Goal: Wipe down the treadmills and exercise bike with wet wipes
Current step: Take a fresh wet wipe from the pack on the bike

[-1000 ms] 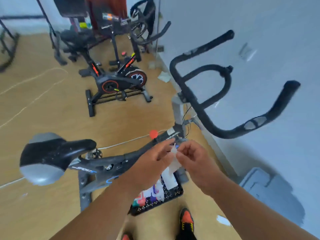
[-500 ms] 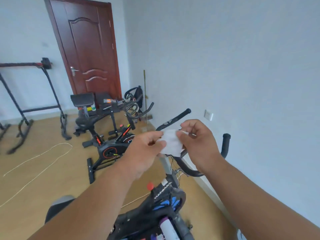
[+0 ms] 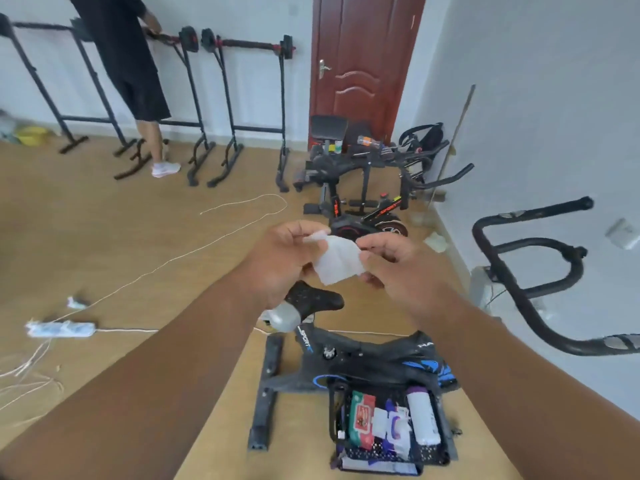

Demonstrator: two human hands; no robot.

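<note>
A white wet wipe (image 3: 338, 260) is stretched between my two hands at chest height. My left hand (image 3: 277, 261) pinches its upper left corner. My right hand (image 3: 391, 265) pinches its right edge. Below them stands a black and blue exercise bike (image 3: 363, 355), its saddle (image 3: 311, 303) just under my left hand. The bike's curved black handlebar (image 3: 519, 282) rises at the right by the wall. A black mesh basket (image 3: 446, 445) on the floor beside the bike holds wet wipe packs (image 3: 362, 424) and a white bottle (image 3: 422, 417).
A second exercise bike (image 3: 367, 220) and a weight bench (image 3: 332, 157) stand near the brown door (image 3: 363, 64). Black pull-up stands (image 3: 221, 109) line the far wall, where another person (image 3: 135, 64) stands. A power strip (image 3: 60, 330) and white cords (image 3: 173, 261) lie on the wood floor.
The view has swung left and down toward the room. My hands still hold the wipe and have pulled it wider open, now over the bike's saddle rather than its handlebar.
</note>
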